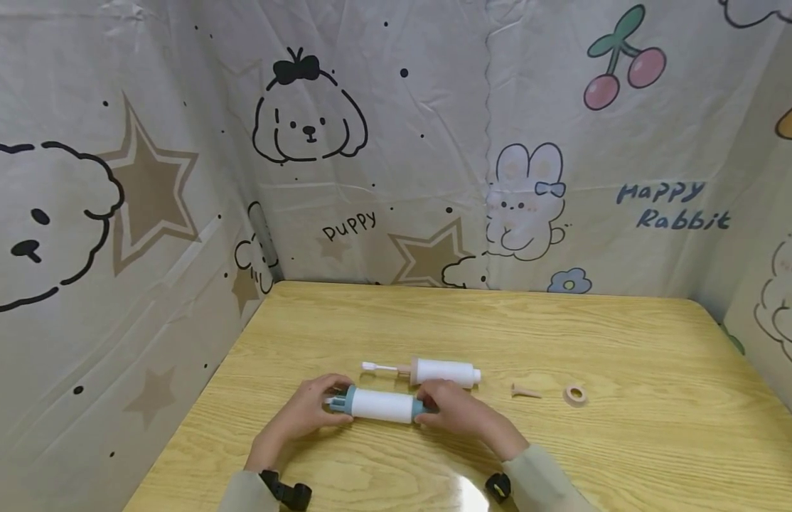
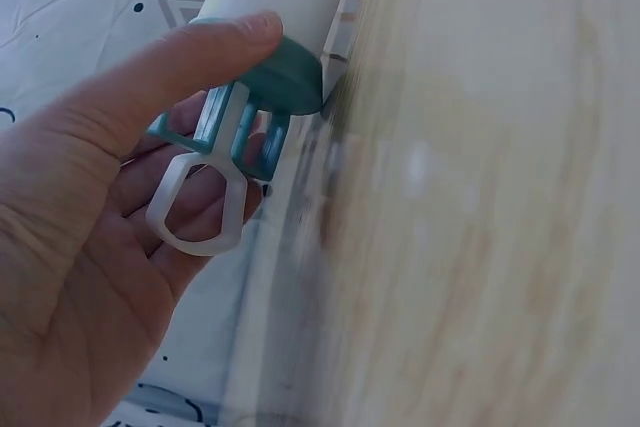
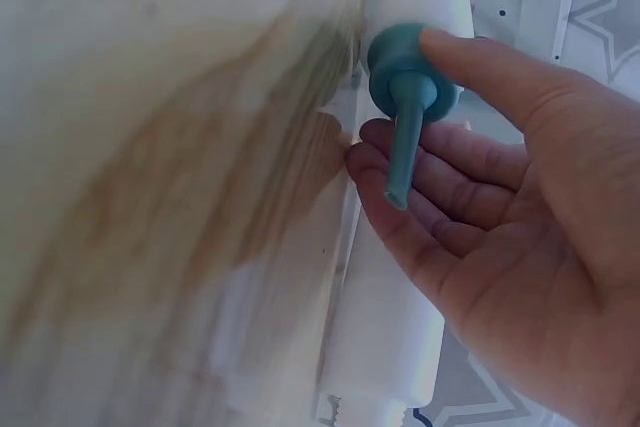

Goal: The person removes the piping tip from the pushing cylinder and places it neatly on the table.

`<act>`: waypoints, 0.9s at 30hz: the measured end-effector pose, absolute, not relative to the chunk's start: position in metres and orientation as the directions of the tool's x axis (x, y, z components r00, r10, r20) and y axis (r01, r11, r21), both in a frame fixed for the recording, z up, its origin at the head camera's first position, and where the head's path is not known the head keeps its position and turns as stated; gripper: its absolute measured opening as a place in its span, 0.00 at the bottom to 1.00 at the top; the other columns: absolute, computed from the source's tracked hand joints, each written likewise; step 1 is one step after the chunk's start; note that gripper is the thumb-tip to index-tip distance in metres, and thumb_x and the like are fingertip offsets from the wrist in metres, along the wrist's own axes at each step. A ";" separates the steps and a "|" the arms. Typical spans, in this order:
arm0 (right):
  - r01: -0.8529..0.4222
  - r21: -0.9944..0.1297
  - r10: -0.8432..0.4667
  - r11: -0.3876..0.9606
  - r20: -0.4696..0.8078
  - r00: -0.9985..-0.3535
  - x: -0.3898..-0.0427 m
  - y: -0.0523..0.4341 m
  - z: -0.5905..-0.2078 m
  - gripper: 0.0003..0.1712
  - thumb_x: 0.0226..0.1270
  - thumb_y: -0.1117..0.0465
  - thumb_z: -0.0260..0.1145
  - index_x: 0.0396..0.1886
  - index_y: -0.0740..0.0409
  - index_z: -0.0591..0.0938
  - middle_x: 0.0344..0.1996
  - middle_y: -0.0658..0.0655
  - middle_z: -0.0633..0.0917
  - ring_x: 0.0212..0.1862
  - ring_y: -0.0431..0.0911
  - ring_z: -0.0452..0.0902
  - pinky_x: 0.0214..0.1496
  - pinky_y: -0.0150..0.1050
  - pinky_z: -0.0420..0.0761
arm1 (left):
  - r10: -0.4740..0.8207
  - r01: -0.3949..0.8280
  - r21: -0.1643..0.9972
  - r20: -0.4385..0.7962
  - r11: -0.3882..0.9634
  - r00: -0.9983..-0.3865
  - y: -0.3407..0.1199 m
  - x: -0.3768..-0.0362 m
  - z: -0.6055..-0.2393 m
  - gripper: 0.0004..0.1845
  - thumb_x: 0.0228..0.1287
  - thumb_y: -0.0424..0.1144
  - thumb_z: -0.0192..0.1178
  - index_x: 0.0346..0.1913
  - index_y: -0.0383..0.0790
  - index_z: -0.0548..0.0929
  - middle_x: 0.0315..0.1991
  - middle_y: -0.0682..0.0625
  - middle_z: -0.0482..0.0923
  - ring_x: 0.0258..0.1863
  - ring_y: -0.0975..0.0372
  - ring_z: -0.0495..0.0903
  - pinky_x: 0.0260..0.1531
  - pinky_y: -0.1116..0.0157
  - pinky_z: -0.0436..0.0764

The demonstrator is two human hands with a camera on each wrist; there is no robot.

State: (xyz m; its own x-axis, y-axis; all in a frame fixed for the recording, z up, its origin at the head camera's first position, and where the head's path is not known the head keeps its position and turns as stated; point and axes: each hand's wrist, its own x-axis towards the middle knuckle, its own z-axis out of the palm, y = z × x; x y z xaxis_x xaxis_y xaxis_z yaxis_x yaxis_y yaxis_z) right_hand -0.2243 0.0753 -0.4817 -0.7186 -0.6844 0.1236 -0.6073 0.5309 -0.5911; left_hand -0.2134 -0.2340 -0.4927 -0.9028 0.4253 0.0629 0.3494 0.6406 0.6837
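Note:
Level over the table is a large syringe with a white barrel and teal ends. My left hand grips its teal handle end, thumb on the collar and fingers behind. A white ring pull sticks out there in the left wrist view. At the other end my right hand holds the teal cap between thumb and fingers. In the right wrist view, a slim teal nozzle points out from that cap. Just behind lies a second white syringe with a beige collar, its plunger drawn out, partly hidden by my right hand.
On the wooden table, right of my hands, lie a small beige nozzle and a beige ring cap. Printed cloth with cartoon animals walls off the back and both sides.

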 end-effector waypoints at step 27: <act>-0.623 -0.662 -0.600 0.416 0.315 -0.735 -0.221 0.110 -0.480 0.14 0.59 0.62 0.72 0.43 0.58 0.80 0.39 0.55 0.85 0.39 0.39 0.81 0.42 0.31 0.84 | 0.391 0.450 0.679 0.252 0.580 -0.885 -0.207 -0.201 -0.473 0.31 0.48 0.41 0.77 0.56 0.38 0.76 0.51 0.48 0.82 0.50 0.54 0.82 0.53 0.54 0.84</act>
